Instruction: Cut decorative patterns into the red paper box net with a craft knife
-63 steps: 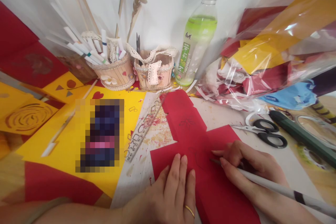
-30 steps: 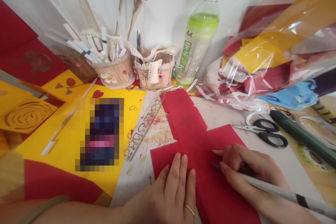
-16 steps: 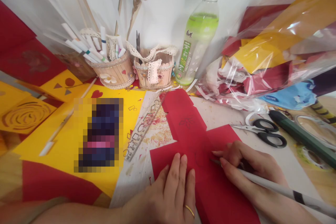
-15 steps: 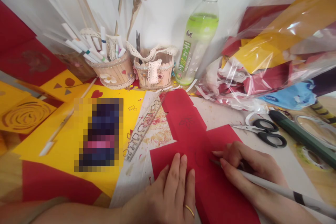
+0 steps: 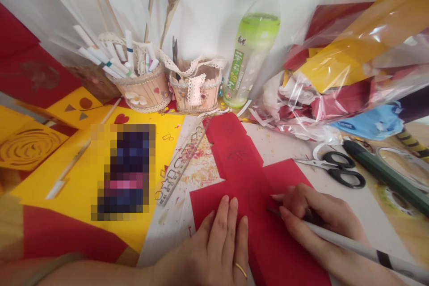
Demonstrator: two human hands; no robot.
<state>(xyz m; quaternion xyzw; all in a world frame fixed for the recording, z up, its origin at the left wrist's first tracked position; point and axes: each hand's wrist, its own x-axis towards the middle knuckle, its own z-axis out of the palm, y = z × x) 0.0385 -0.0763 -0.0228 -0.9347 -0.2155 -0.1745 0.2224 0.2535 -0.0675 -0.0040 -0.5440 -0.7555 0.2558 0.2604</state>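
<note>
My left hand (image 5: 217,250), with a ring on one finger, lies flat with its fingers stretched over a red paper cut-out (image 5: 268,250). The cut-out is cross-shaped and has fold lines and a small dark drawing on its upper arm. In my right hand (image 5: 318,214) is a grey-white pen (image 5: 355,242) with a black band. Its dark tip rests at or just above the middle of the red paper, beside faint curved lines. Left of the cut-out lies a clear stencil ruler (image 5: 182,163).
Black-handled scissors (image 5: 340,165), a dark green cutter (image 5: 385,178) and tape rolls (image 5: 397,201) lie at right. Behind stand a green drink bottle (image 5: 254,49), two decorated baskets (image 5: 144,91) and a plastic bag of paper scraps (image 5: 348,76). Yellow paper (image 5: 67,192) spreads at left.
The view has shifted slightly, so things at the left and back sit a little further left. Both hands stay in nearly the same place on the paper, the pen still in my right.
</note>
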